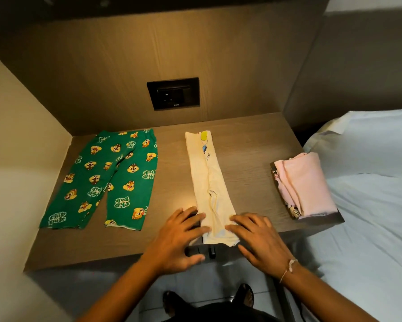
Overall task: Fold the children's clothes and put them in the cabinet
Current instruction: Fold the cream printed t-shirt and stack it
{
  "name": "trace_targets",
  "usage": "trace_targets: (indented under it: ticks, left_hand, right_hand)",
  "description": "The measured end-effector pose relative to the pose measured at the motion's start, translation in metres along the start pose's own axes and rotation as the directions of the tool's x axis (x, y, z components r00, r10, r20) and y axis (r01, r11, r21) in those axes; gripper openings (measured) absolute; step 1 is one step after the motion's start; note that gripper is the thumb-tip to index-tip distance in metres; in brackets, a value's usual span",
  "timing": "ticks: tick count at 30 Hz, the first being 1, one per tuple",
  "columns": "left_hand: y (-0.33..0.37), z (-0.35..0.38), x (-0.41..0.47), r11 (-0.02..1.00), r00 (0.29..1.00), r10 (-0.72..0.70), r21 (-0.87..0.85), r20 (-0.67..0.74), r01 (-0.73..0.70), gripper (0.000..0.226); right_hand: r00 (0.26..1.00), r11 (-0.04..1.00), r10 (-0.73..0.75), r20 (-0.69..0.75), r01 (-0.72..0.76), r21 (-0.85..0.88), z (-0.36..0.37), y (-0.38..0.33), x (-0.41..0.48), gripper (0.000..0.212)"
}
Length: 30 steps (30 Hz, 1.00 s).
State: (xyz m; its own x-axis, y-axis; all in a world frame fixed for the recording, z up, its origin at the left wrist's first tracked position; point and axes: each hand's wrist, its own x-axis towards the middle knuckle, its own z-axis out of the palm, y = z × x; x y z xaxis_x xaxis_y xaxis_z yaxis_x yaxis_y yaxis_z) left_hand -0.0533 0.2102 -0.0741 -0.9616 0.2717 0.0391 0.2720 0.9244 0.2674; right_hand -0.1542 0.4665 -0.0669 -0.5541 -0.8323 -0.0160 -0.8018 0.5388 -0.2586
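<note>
- Okay, bed (369,217): white sheet, right of the counter, against its right edge. Not in play.
- Counter (172,173): wood, set in an alcove, carries all three clothes.
- Green pants (102,180): printed and laid flat on the left part of the counter, well apart from both hands. Not yet folded.
- Cream top (209,182): folded into a long narrow strip at the counter's centre, running from near the back wall to the front edge. Its near end lies under both hands.
  - Handling, my guess: light, soft, limp knit that won't hold a crease alone and may slide on the smooth wood. Not fragile.
  - Best hold: pinch the two near corners through all layers, then carry that end over toward the far end, keeping the side edges lined up.
- Pink stack (304,184): folded, at the right end of the counter near the front corner, apart from the right hand. Looks finished.
- Left hand (179,238): fingers straight and spread, flat on the left edge of the strip's near end, pressing down.
- Right hand (258,238): same pose on the strip's right edge. The fingertips of the two hands come close across the cloth, and neither hand pinches anything.
- Socket (173,93): black plate on the back wall above the counter.
- Wrist string (288,268): on the right wrist.
- Cabinet: cannot pick it out.
</note>
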Motion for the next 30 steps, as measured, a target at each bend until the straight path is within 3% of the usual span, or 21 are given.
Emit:
trace_targets:
  ticks: [4, 9, 12, 16, 22, 25, 28, 30]
  left_hand:
    - [0.016, 0.013, 0.0, 0.987, 0.976, -0.12, -0.125, -0.182, 0.098, 0.034]
    - [0.031, 0.008, -0.009, 0.955, 0.944, -0.215, -0.257, -0.252, 0.149, 0.018]
    - [0.043, -0.016, -0.015, 0.857, 0.926, -0.335, -0.465, -0.173, 0.223, 0.025]
    - [0.045, -0.059, -0.009, 0.626, 0.914, -0.404, -0.736, -0.022, 0.259, 0.026]
    - [-0.008, -0.092, 0.067, 0.614, 0.844, -0.533, -0.662, 0.054, 0.43, 0.016]
    - [-0.045, -0.084, 0.109, 0.633, 0.773, -0.624, -0.504, 0.118, 0.588, 0.026]
    - [-0.062, -0.068, 0.128, 0.629, 0.72, -0.675, -0.383, 0.16, 0.676, 0.029]
    - [-0.062, -0.058, 0.127, 0.616, 0.677, -0.729, -0.333, 0.1, 0.714, 0.027]
  right_hand:
    - [0.994, 0.998, 0.017, -0.111, -0.011, 0.054, 0.005, -0.005, 0.004, 0.044]
    - [0.988, 0.973, 0.043, -0.151, -0.007, 0.23, -0.009, -0.018, -0.009, 0.035]
    - [0.989, 0.935, 0.067, -0.136, -0.015, 0.353, -0.039, -0.029, -0.018, 0.03]
    - [0.987, 0.855, 0.121, -0.105, -0.05, 0.517, -0.087, -0.037, -0.001, 0.016]
    - [0.96, 0.903, 0.238, -0.146, -0.164, 0.398, -0.108, -0.005, 0.096, 0.013]
    - [0.946, 0.89, 0.312, -0.085, -0.26, 0.375, -0.087, 0.015, 0.145, 0.016]
    - [0.927, 0.861, 0.376, -0.004, -0.347, 0.372, -0.063, 0.024, 0.169, 0.027]
    - [0.904, 0.831, 0.427, -0.021, -0.383, 0.404, -0.054, 0.024, 0.168, 0.037]
